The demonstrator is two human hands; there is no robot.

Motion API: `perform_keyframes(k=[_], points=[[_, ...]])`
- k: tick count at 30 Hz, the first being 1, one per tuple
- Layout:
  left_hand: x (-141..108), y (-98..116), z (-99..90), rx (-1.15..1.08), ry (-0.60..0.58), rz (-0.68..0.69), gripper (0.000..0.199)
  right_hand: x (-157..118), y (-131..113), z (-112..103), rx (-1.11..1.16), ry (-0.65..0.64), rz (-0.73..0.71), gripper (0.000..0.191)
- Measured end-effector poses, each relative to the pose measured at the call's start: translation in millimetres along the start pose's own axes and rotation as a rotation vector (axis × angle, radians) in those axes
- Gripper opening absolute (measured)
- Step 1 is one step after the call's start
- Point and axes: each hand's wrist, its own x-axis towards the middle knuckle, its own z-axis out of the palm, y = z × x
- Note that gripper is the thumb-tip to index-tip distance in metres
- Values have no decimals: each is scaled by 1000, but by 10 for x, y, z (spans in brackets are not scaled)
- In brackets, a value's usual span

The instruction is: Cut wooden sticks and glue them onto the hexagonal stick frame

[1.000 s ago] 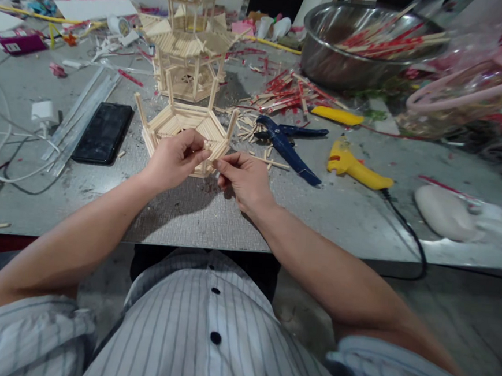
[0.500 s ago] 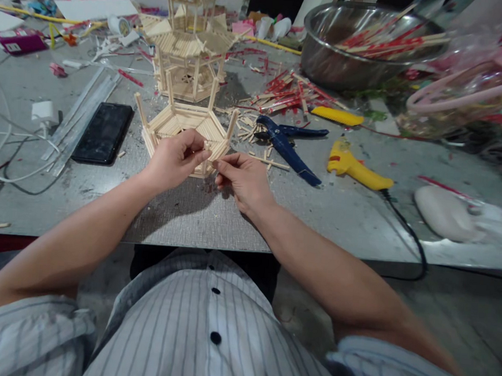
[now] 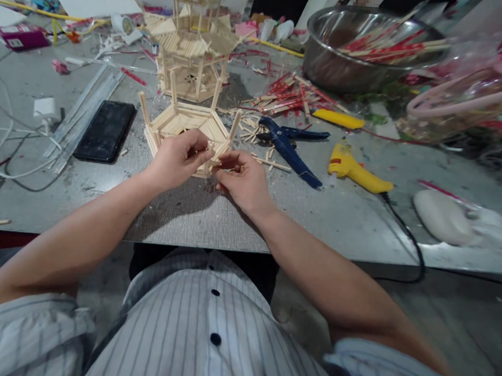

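Note:
A hexagonal frame of pale wooden sticks [image 3: 182, 119] lies on the grey table, with short posts standing at its corners. At its near right edge my left hand [image 3: 183, 156] pinches a small stick post, thumb and forefinger together. Close beside it, my right hand [image 3: 243, 178] has its fingers pressed together at the frame's near right corner; what they hold is too small to name. Behind the frame stands a taller tiered stick model [image 3: 193, 44] with roofs.
Blue pliers [image 3: 286, 147], a yellow glue gun [image 3: 356, 170] and a yellow cutter [image 3: 338, 119] lie to the right. A metal bowl [image 3: 330, 61] stands behind them. Left are a black phone [image 3: 105, 131] and a white charger [image 3: 46, 111] with cables. Red-wrapped sticks [image 3: 284, 95] lie behind the pliers.
The view has shifted slightly. My right hand's fingers have bent a little at the frame's corner, while my left hand keeps nearly the same pinch.

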Motion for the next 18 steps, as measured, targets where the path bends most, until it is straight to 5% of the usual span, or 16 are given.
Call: perform_keyframes(k=[18], points=[[2, 28, -12, 22, -6, -11, 14, 28, -2, 29, 95, -11, 41, 11]])
